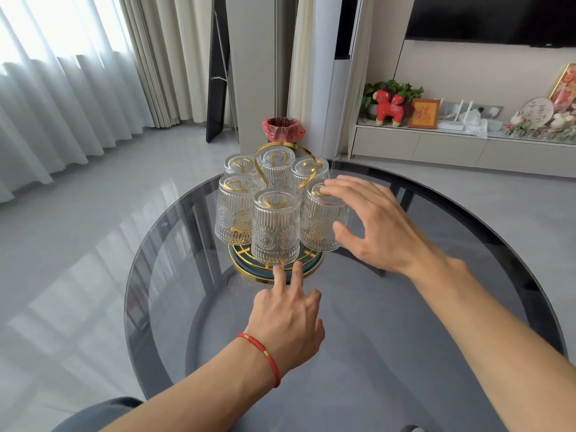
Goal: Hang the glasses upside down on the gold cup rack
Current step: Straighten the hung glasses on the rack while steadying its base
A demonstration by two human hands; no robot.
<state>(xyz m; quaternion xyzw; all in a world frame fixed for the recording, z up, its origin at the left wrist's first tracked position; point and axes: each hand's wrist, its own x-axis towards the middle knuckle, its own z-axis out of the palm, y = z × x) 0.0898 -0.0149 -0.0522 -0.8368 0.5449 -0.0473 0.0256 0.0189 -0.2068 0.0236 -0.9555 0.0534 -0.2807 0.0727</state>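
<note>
Six glasses are hanging upside down on the gold cup rack (282,157) at the table's twelve o'clock; none waiting elsewhere. Your right hand (374,226) is spreading wide beside the three o'clock glass (321,219), your left hand (288,313) fingering the base, holding nothing.

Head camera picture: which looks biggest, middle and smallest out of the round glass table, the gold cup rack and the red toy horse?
1. Round glass table
2. Gold cup rack
3. Red toy horse, though it stands farther away, so it looks smaller.

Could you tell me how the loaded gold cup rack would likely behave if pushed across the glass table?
The gold cup rack probably slides easily on the smooth glass table. Six ribbed glasses hang loosely, so they may rattle, and look fragile.
</note>
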